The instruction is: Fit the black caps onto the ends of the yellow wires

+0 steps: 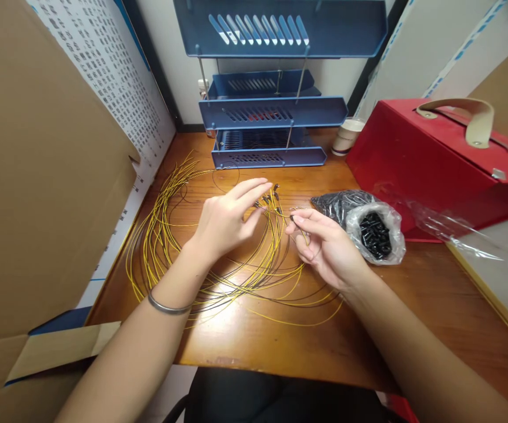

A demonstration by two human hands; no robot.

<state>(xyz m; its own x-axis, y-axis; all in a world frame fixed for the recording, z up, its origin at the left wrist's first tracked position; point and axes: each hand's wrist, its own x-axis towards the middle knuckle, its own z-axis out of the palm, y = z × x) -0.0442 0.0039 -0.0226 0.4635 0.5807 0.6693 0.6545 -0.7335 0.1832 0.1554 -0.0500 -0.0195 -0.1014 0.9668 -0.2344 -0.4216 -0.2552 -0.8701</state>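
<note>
A loose coil of thin yellow and dark wires [166, 247] lies on the wooden desk [280, 341]. Their ends with small dark tips [274, 202] bunch together in the middle. My left hand [227, 220] hovers over those ends with fingers stretched out and thumb near the tips, holding nothing I can make out. My right hand [322, 244] is curled, thumb and forefinger pinching a small dark piece [292, 218] beside the wire ends. A clear plastic bag of small black parts [375, 232] lies just right of my right hand.
A blue stacked letter tray [276, 111] stands at the back, a paper cup [346, 136] beside it. A red box with a tan handle [439, 158] sits at the right, with clear plastic film [465, 235] in front. Cardboard [37, 176] walls the left side.
</note>
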